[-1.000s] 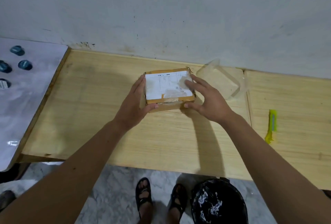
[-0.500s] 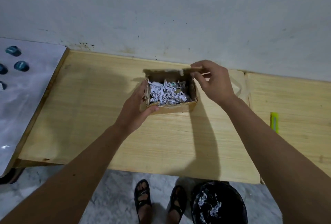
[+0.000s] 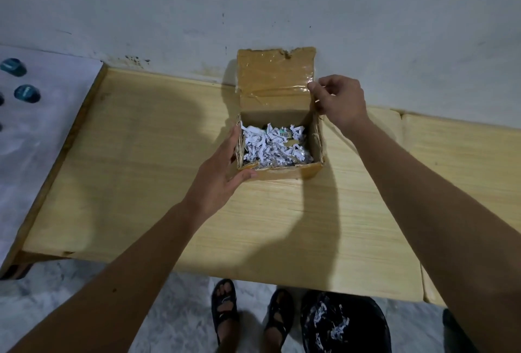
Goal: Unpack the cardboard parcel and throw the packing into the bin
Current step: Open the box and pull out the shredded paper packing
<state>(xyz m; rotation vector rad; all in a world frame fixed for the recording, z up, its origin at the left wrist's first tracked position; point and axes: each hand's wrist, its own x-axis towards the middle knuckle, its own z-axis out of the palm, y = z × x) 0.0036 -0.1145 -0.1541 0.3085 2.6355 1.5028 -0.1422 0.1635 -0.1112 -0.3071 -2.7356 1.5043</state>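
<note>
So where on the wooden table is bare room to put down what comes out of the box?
The wide strip of table left of the box is bare up to the white surface. The front, between box and near edge, is bare but crossed by both arms. Right of the box, the right hand holding the flap crowds it.

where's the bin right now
In the head view the black bin sits on the floor at bottom centre-right, below the table's near edge, just right of the person's sandalled feet.

I see a pale wooden counter (image 3: 141,183); on it, between my left grip (image 3: 218,173) and right grip (image 3: 337,100), sits an open brown cardboard parcel (image 3: 282,173).
</note>
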